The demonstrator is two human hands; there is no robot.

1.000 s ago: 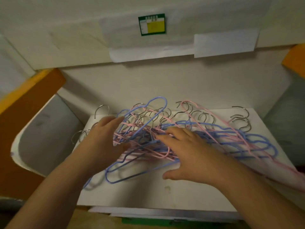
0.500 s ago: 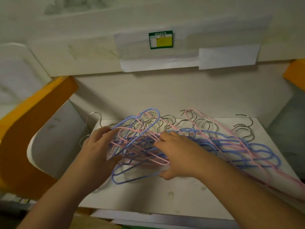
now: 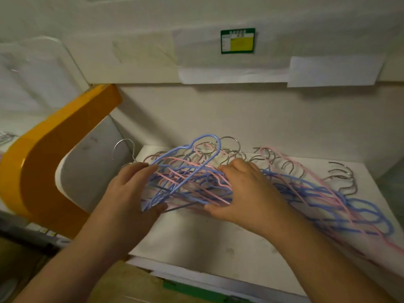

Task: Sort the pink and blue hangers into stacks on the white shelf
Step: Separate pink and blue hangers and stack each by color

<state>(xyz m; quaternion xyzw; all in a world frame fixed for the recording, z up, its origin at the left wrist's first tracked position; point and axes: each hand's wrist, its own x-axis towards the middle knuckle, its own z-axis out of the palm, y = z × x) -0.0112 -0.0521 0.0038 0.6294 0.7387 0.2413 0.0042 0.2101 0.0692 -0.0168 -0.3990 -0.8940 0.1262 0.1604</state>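
Pink and blue hangers (image 3: 218, 182) are lying tangled in one pile on the white shelf (image 3: 207, 241), metal hooks pointing far, the pile trailing off to the right. The left hand (image 3: 129, 193) is gripping the pile's left end, fingers over the top and thumb curled under the wires. The right hand (image 3: 247, 193) is pinching the pile's middle, fingers on top, thumb at the near edge. An orange panel (image 3: 50, 158) is standing at left.
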